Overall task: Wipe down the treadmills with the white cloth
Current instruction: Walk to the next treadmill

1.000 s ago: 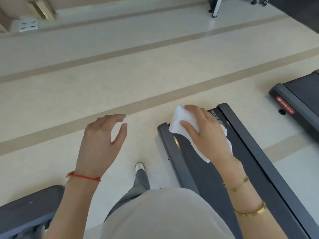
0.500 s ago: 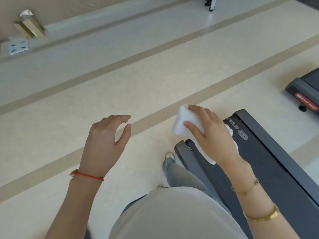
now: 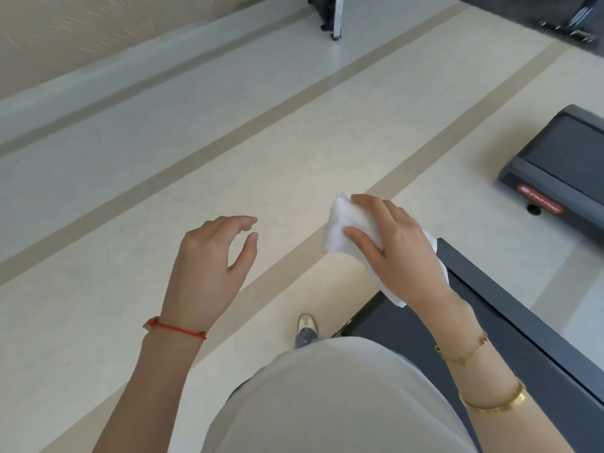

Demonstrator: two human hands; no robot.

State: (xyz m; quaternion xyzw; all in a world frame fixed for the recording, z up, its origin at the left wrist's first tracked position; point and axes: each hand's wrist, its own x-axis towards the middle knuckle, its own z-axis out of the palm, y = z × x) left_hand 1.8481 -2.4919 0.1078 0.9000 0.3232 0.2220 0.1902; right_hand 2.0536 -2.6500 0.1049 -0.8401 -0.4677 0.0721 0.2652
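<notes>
The white cloth, a soft crumpled rag, sits bunched in the right hand, whose thumb and fingers curl round it and pinch it, a loose corner trailing under the wrist. It is lifted in the air, above the pale floor and the end of the nearest dark grey treadmill; whether it touches that deck cannot be told, but it looks clear of it. The left hand hangs beside it over the floor, fingers loosely bent and apart, holding nothing.

As a judgement, the wiping is between surfaces, not in a stroke: the cloth is off the belt and beyond the deck's end. Nothing in the view shows how clean the near treadmill is, since no streaks or damp marks can be made out on its black belt. A second dark grey treadmill with a red label stands well apart on the right and looks untouched; it probably remains to be done, along with any machines outside the view. The task seems partly done at most.
</notes>
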